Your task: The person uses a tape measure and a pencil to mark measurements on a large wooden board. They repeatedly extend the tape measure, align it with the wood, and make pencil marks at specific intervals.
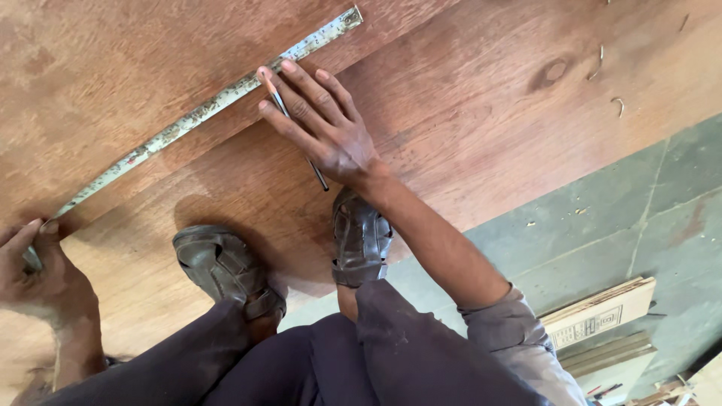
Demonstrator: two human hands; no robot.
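- My right hand (pixel 325 128) lies flat, fingers spread, a pencil (pixel 297 131) tucked between two of them, tip at the tape measure (pixel 203 111).
- My left hand (pixel 34 267) presses the tape's near end down with curled fingers.
- Right arm stretches forward over my sandals (pixel 226 267), planted on the plywood sheet (pixel 466 113); grey floor (pixel 624 218) beyond.

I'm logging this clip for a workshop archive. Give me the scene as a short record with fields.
setting: person crouching on a plywood sheet laid on a grey tiled floor
left hand: pins one end of the tape measure to the wood
right hand: flat on the sheet by the tape, a pencil between its fingers
tape: stretched diagonally across the sheet
feet: dark sandals, both on the sheet
nearby: wood offcuts on the floor, metal staples on the sheet
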